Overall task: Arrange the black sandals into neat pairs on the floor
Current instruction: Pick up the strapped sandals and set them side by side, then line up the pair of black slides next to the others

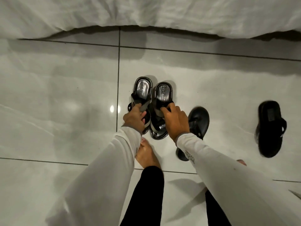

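Two matching black sandals with grey straps stand side by side on the white tiled floor, heels pointing away from me. My left hand [134,117] grips the strap of the left sandal [143,88]. My right hand [175,119] grips the strap of the right sandal [163,93]. A black thong sandal [199,119] lies just right of my right wrist, partly hidden by my sleeve. A black slide sandal [268,128] lies alone further right.
A white bedsheet [146,13] hangs down along the far edge of the floor. My bare left foot [146,154] stands just behind the held pair; my right foot is mostly hidden under my sleeve. Glossy tiles [57,103] stretch to the left.
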`<action>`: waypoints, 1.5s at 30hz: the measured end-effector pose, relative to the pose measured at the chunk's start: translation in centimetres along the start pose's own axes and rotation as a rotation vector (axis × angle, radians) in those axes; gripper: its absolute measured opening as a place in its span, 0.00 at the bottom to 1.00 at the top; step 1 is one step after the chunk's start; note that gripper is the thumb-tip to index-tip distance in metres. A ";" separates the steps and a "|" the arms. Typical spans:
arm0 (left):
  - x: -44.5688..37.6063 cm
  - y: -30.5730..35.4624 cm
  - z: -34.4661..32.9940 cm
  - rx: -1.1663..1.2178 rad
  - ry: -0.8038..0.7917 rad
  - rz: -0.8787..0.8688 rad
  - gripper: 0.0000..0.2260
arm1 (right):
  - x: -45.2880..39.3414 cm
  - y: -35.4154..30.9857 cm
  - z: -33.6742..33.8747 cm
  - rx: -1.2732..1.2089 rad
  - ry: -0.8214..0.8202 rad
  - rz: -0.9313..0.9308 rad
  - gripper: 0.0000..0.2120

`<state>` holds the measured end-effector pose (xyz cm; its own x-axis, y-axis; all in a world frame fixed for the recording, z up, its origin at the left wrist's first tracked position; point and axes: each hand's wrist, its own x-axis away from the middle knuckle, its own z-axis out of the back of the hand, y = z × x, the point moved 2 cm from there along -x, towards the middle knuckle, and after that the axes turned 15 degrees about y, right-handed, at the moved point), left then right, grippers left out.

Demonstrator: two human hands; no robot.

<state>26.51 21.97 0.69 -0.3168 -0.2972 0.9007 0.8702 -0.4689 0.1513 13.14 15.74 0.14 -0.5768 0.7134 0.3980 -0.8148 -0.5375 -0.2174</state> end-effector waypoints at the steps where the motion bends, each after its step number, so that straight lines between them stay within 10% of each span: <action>1: -0.5 0.4 -0.3 0.008 0.000 0.040 0.19 | -0.4 -0.4 -0.6 0.007 -0.014 -0.008 0.29; 7: -1.5 0.8 1.3 -0.104 0.019 0.019 0.14 | 1.6 1.1 -1.5 0.053 -0.084 -0.082 0.40; 10: -1.4 -1.1 2.0 -0.577 0.138 -0.362 0.19 | 4.5 4.8 -1.1 0.086 -0.174 -0.170 0.38; 16: 2.0 -8.9 -1.6 -1.202 -0.109 -0.923 0.13 | 9.5 15.8 0.1 0.200 -0.258 -0.272 0.36; 22: 4.0 -19.3 -9.6 -1.464 -0.118 -0.907 0.24 | 11.9 28.7 0.9 0.083 -0.225 -0.595 0.32; 28: 3.8 -26.1 -15.8 -0.391 0.110 -0.108 0.18 | 12.7 40.4 -0.6 -0.298 0.137 -1.256 0.38; 35: 2.5 -26.9 -20.7 -0.080 0.198 -0.282 0.18 | 13.3 46.8 -4.4 -0.664 0.142 -1.518 0.34; 45: 7.9 -24.3 -22.5 -1.492 -0.012 -1.306 0.14 | 12.7 46.3 -1.1 -0.627 0.217 -1.357 0.22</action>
<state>-5.66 12.32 -5.07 -0.3795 0.7456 0.5478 -0.7999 -0.5619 0.2106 -31.93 0.41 -5.87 0.6607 0.5772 0.4799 -0.5809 0.7981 -0.1601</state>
